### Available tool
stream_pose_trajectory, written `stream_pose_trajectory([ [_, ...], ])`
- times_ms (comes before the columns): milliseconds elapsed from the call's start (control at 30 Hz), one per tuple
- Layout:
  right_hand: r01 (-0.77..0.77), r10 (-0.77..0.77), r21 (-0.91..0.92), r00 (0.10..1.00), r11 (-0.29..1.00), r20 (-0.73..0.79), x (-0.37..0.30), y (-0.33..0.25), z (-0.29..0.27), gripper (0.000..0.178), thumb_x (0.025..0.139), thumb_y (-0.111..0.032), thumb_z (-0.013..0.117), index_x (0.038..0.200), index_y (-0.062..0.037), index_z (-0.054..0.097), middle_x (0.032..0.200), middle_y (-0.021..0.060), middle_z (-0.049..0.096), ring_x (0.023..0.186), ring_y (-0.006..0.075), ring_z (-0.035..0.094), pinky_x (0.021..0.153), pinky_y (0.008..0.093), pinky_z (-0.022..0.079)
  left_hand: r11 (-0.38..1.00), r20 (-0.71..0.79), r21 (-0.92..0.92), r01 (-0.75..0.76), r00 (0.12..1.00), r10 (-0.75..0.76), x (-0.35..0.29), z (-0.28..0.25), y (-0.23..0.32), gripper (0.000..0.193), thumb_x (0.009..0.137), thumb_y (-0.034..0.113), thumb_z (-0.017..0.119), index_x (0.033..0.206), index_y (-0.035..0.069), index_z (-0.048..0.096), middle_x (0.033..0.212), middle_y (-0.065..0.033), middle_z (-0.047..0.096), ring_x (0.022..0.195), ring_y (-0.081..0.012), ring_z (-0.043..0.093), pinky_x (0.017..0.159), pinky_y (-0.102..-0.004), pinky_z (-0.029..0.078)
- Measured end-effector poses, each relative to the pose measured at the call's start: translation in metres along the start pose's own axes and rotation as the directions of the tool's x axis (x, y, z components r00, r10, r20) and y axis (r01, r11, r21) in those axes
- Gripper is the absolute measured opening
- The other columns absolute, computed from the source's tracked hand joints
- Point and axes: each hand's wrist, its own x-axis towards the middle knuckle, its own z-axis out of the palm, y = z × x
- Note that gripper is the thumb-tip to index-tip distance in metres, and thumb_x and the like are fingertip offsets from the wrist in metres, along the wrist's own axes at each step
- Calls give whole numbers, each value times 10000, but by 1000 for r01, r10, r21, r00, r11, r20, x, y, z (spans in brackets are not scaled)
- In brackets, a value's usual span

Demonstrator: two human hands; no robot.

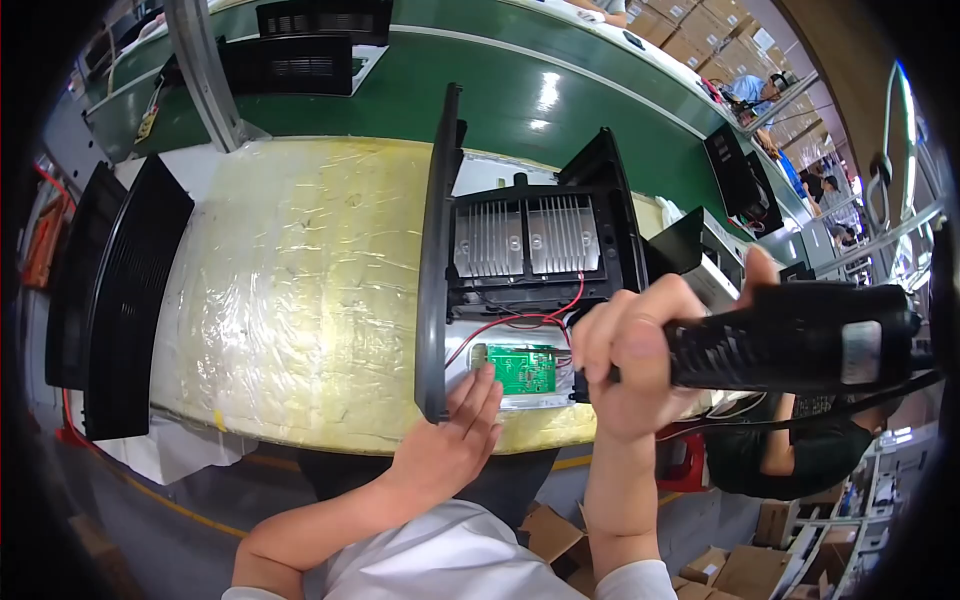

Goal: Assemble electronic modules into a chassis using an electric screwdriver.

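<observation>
Tool (775,335), gripped by right hand (632,355), points left, long axis crosswise; left hand (453,440), fingers extended, is at a circuit board (528,372).

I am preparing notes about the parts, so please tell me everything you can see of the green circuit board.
The green circuit board is a thin, roughly rectangular plate with small components and pale markings. It appears to lie flat, inside the open black housing, nearer the person than the finned metal block. The left hand has its fingertips at its left end; firm contact is unclear.
</observation>
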Motion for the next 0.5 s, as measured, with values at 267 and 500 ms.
stream_pose_trajectory([
  [267, -27, 48, -138, 987, 990, 152, -1, 12, -3, 554, 922, 0, 666, 1367, -25, 336, 664, 50, 519, 488, 114, 500, 464, 278, 463, 998, 0, 48, -42, 999, 42, 0, -3, 6, 507, 905, 160, 691, 1322, -96, 554, 1445, -264, 508, 1308, -356, 528, 1060, -406, 464],
  [500, -53, 119, -249, 959, 967, 258, -4, 24, -12, 718, 921, 47, 634, 1465, -98, 187, 684, 52, 514, 484, 125, 511, 474, 282, 477, 993, -10, 111, -35, 999, 36, 2, -7, 11, 450, 899, 194, 663, 1272, -55, 626, 1409, -212, 569, 1276, -277, 557, 1031, -412, 471],
])
